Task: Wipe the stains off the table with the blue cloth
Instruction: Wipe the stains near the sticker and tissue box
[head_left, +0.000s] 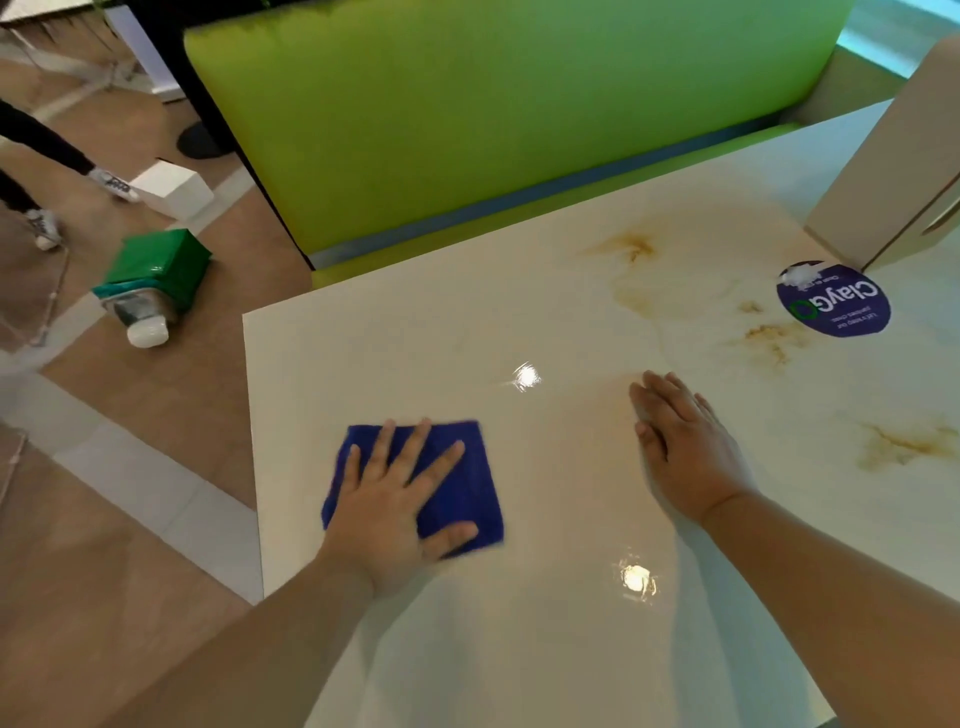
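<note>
The blue cloth (467, 467) is lying flat near the counter's (467, 649) left edge, the left hand (395, 504) pressing it with fingers (441, 465) spread straight. The right hand (685, 452) is resting flat and released beside it. The brown stains (769, 338) are sitting well apart to the right, so strokes are risking missing them or catching the ClayGo sticker (834, 306) near the cardboard box (883, 182).

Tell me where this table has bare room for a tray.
Two bare patches: the far left corner, between the blue cloth and the green bench, and the near strip this side of the left hand, pressing the cloth, and the right hand, flat on the table. The right side is crowded: stains, round sticker, beige box.
</note>
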